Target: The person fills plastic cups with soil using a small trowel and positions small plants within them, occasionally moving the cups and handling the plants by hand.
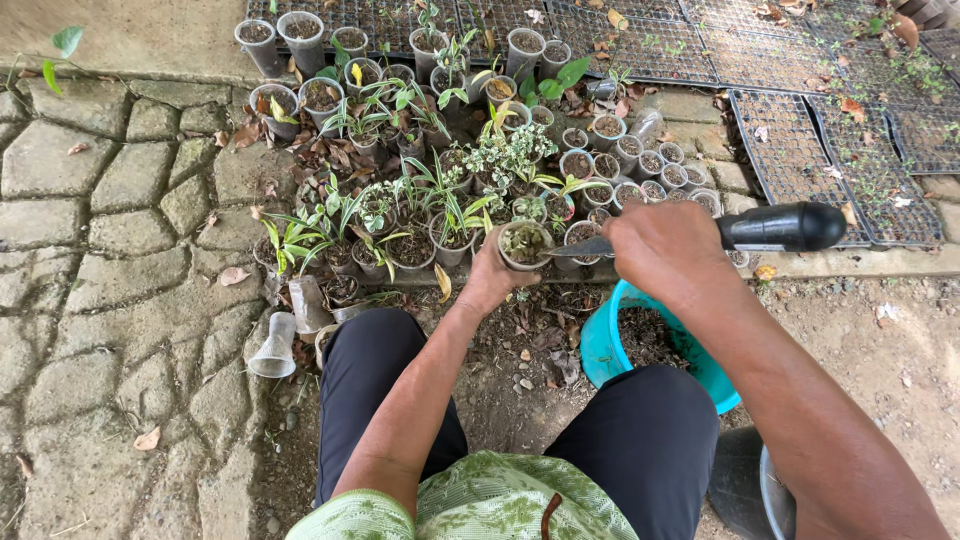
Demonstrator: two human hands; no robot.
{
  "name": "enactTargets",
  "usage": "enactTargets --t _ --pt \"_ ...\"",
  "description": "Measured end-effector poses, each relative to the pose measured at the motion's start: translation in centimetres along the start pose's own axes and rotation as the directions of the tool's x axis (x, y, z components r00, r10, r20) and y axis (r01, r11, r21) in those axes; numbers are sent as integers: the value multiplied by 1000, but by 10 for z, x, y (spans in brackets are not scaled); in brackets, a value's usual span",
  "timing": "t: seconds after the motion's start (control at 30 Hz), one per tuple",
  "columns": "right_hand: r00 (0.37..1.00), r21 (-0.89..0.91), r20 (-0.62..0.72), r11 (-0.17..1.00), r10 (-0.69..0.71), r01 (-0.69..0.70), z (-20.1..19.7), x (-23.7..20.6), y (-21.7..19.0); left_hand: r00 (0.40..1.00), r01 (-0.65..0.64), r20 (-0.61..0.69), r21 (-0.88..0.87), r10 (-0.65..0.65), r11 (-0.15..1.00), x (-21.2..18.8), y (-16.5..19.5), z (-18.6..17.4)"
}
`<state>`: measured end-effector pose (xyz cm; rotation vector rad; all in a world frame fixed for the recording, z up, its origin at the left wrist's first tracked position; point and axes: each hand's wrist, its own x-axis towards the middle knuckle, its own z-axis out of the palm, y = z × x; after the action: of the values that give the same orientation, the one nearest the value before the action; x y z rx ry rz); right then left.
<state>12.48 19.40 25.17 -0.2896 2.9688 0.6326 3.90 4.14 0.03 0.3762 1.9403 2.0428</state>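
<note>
My left hand point(489, 281) holds a small clear plastic cup point(524, 245) filled with soil and a small plant, lifted in front of me. My right hand point(668, 252) grips a hand trowel by its black handle point(785, 227). The metal blade point(585, 246) points left and its tip rests at the cup's rim. Both hands hover over the dirt between my knees, just in front of the cluster of potted seedlings.
Many clear cups with green and variegated seedlings point(420, 190) stand on the stone paving. Empty cups point(275, 345) lie at left. A turquoise basin of soil point(610, 345) sits by my right knee. Black seedling trays point(830, 150) cover the far right.
</note>
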Motion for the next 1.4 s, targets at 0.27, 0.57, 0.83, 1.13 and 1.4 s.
enactTargets --t 0.27,0.57,0.83,1.13,1.4 --pt "998 -7 -30 998 -55 55 8 6 -15 999 -27 15 -84 28 996 7 -15 5" --pt "999 95 27 995 21 -24 0 -2 -6 998 49 41 -117 -44 992 9 -16 3" --pt "998 85 53 995 41 -45 6 0 -3 997 59 53 -6 -58 998 3 -6 -2" --pt "997 90 57 995 43 -49 5 -3 -9 997 45 63 -42 -42 998 9 -20 2" --pt "984 115 159 989 76 -95 9 1 -10 993 21 116 18 -23 1000 5 -15 2"
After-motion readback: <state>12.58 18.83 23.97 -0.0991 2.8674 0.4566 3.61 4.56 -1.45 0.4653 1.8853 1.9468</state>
